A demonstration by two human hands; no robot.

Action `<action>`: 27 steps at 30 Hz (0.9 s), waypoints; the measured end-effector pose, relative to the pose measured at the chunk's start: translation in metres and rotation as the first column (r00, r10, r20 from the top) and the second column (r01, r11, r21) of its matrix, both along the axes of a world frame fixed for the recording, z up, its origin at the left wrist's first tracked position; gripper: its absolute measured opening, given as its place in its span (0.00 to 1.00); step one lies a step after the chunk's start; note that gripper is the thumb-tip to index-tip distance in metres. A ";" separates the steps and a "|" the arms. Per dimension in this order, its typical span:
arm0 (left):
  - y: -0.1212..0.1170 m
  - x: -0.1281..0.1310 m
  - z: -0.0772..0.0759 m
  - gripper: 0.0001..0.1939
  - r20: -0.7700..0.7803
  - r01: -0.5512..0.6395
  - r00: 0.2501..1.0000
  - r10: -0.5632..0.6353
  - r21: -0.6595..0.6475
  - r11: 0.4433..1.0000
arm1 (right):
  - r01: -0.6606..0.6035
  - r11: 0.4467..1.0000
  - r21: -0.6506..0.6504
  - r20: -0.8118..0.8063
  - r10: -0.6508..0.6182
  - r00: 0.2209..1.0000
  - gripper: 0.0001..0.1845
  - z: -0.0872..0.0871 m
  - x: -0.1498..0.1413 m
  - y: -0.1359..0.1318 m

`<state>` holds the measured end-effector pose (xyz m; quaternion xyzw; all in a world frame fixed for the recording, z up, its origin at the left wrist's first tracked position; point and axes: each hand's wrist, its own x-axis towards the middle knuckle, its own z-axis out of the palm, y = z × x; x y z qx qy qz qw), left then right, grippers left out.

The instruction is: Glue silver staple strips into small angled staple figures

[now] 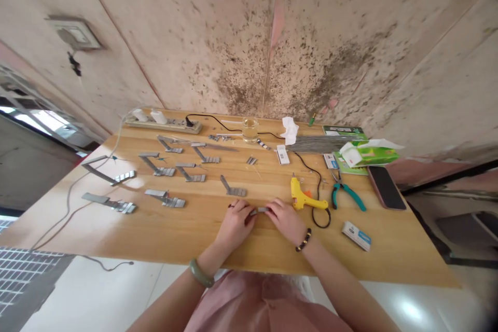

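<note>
Both of my hands meet at the near middle of the wooden table [163,228]. My left hand [235,223] and my right hand [286,219] each pinch one end of a small grey strip of staples [261,210] held just above the wood. Fingers of both hands are curled closed on it. A yellow glue gun [303,198] lies just right of my right hand, its black cord looping beside it. A bent staple piece [232,188] lies just beyond my left hand.
Several grey bent staple assemblies [163,168] lie spread over the left half. A power strip [165,123] and a glass [249,129] stand at the back. Teal pliers [347,193], a dark phone [386,187], a green tissue pack [369,153] and a small staple box [356,235] are to the right.
</note>
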<state>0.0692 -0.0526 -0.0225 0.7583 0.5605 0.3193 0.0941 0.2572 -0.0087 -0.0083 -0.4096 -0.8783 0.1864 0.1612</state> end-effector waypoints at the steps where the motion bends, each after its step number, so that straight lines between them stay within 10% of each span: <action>1: 0.000 0.000 0.000 0.07 -0.004 0.002 1.000 -0.002 -0.003 1.000 | -0.014 1.000 0.005 -0.010 0.014 1.000 0.06 -0.002 0.001 0.000; 27: 0.001 -0.003 -0.003 0.06 -0.021 0.009 1.000 -0.009 -0.022 1.000 | -0.025 0.999 -0.025 -0.030 0.024 0.999 0.08 -0.006 0.000 -0.002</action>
